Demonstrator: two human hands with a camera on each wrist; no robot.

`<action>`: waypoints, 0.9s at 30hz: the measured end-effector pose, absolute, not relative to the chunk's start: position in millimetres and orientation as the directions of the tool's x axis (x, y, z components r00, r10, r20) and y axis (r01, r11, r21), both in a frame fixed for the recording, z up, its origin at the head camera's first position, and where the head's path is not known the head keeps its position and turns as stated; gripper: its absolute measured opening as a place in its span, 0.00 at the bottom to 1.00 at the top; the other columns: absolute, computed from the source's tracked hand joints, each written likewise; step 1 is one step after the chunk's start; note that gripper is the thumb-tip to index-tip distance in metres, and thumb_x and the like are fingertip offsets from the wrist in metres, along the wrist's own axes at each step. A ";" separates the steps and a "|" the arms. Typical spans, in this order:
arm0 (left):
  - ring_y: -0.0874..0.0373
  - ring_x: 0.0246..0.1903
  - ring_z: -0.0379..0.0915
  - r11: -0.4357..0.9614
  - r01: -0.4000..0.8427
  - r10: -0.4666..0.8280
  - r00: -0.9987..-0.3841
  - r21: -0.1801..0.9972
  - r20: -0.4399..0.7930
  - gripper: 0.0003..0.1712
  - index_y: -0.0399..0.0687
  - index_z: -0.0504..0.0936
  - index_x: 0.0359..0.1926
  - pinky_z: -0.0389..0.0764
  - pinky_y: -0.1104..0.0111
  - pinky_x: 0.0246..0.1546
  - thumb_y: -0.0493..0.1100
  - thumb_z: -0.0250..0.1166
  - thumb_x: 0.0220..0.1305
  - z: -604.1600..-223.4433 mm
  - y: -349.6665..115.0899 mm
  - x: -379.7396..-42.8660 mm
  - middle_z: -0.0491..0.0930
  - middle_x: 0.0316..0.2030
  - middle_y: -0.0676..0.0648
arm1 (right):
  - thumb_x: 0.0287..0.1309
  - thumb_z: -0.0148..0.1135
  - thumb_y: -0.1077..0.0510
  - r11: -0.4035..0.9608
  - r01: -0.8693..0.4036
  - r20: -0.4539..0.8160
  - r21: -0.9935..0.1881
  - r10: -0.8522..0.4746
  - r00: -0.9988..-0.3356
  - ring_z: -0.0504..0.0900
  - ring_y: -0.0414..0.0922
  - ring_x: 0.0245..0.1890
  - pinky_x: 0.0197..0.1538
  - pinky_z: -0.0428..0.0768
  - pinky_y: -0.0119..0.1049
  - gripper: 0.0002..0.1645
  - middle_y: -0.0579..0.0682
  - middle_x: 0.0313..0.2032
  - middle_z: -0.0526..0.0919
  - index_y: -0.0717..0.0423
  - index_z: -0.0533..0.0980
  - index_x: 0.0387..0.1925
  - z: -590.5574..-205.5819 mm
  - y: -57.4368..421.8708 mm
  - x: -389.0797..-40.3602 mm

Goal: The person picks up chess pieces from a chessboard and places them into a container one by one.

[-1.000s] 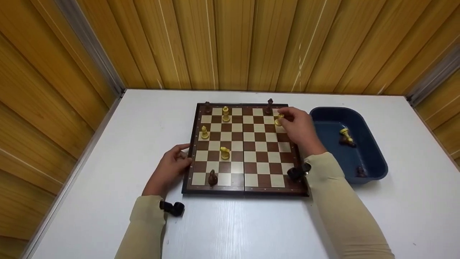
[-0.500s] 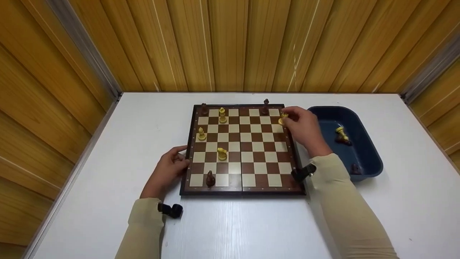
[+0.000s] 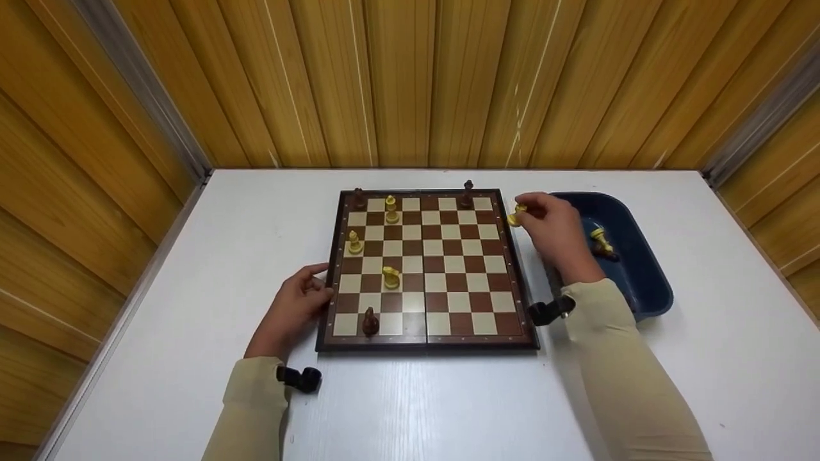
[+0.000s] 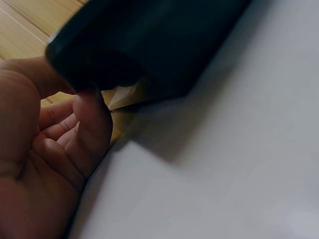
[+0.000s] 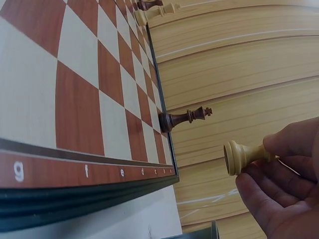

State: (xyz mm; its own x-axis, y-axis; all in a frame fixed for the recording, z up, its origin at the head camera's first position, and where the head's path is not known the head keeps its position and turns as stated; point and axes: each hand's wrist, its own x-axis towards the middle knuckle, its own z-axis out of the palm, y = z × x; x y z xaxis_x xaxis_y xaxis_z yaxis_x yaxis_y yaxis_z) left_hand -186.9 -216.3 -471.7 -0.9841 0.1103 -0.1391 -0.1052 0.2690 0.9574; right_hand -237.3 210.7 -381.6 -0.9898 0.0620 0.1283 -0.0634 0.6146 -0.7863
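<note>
A brown-and-cream chessboard [image 3: 456,282] lies on the white table. My right hand [image 3: 555,232] pinches a pale yellow chess piece [image 5: 241,157] between thumb and fingers, just beyond the board's right edge. The hand hides its top, so I cannot tell which piece it is. My left hand [image 3: 296,308] touches the board's left edge with thumb and index finger, the other fingers loosely bent. Still upright on the board are a dark king [image 5: 185,118], a yellow knight [image 3: 391,278], a dark knight [image 3: 370,322], a yellow bishop [image 3: 355,243] and another yellow piece [image 3: 391,210].
To the right of the board stands a blue tub [image 3: 653,282], partly behind the right forearm, with a yellow piece [image 3: 601,239] and a dark piece lying in it. Another dark piece [image 3: 359,199] stands in the board's far left corner. Wood-patterned panels [image 3: 384,83] close off the back.
The right hand has carried the pale yellow piece rightward from above the board's far right squares past its edge. The left hand stays at the board's left edge. The head view has shifted slightly.
</note>
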 end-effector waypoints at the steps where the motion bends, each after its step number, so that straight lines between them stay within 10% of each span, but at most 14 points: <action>1: 0.57 0.32 0.72 0.267 -0.106 0.110 -0.984 0.958 -0.140 0.30 0.51 0.69 0.66 0.76 0.69 0.33 0.38 0.62 0.63 -471.6 -216.2 -186.9 0.77 0.37 0.44 | 0.66 0.55 0.56 0.617 -0.057 0.125 -0.785 0.067 -0.990 0.77 0.51 0.52 0.54 0.75 0.47 0.20 0.56 0.52 0.79 0.54 0.75 0.58 -381.1 211.8 -237.0; 27: 0.57 0.32 0.73 0.266 -0.127 0.104 -0.982 0.956 -0.159 0.29 0.51 0.68 0.66 0.76 0.68 0.32 0.39 0.62 0.64 -469.8 -215.2 -186.2 0.77 0.39 0.43 | 0.64 0.55 0.59 0.658 0.008 0.112 -0.753 0.140 -0.984 0.77 0.50 0.52 0.46 0.76 0.33 0.20 0.58 0.53 0.79 0.58 0.76 0.56 -370.3 242.5 -228.9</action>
